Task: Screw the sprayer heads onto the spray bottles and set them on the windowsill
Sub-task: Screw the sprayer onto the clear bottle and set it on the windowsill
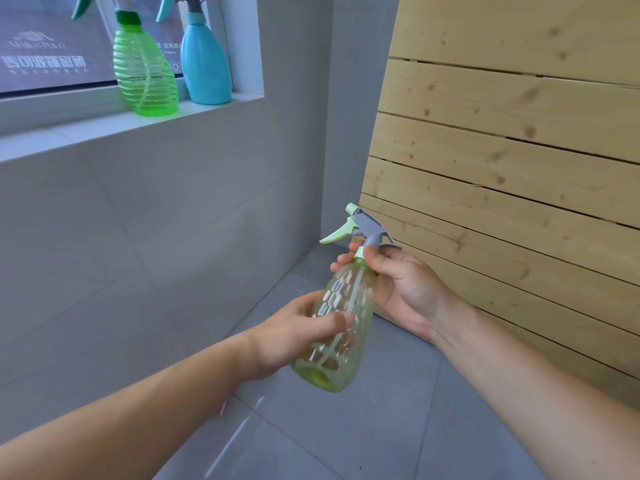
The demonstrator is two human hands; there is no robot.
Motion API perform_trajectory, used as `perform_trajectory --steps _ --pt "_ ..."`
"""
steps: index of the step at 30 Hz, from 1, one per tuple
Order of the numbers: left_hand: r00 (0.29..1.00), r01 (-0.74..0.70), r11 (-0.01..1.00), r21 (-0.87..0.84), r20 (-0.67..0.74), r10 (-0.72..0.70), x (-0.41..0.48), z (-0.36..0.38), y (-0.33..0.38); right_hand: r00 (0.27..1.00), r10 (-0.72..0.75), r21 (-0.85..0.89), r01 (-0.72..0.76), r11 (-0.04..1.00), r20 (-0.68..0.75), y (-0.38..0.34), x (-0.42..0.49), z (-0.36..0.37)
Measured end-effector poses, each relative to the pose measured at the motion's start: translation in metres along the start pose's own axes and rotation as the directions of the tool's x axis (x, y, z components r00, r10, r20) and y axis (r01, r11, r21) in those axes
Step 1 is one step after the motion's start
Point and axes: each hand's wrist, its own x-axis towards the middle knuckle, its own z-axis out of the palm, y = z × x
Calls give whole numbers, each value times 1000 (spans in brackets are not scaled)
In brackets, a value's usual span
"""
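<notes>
My left hand (294,336) grips the pale green bottle (341,327) in mid-air; right hand (401,285) fingers clamp its sprayer head (367,230) collar. Green bottle (145,71) and blue bottle (204,60) occupy the windowsill's (104,129) right end.

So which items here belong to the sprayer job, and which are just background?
Job items:
pale green bottle in both hands
its sprayer head
left hand, right hand
green bottle and blue bottle on the windowsill

Background:
wooden slat panel
grey tiled wall
</notes>
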Motion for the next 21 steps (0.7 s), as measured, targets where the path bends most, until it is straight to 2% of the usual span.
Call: perform_trajectory --steps 7,11,17,21 --pt "979 -31 968 248 -187 80 3 6 1 990 -75 -68 67 995 -117 4 1 8" --pt "964 3 932 362 -248 93 6 10 -1 990 -54 -95 41 995 -134 4 0 8" --pt "980 -42 950 309 -171 99 4 0 6 992 -81 -144 67 987 -98 -1 1 7" --pt "966 -91 982 169 -227 128 -2 -14 18 993 -112 -333 96 938 -28 -3 -1 13"
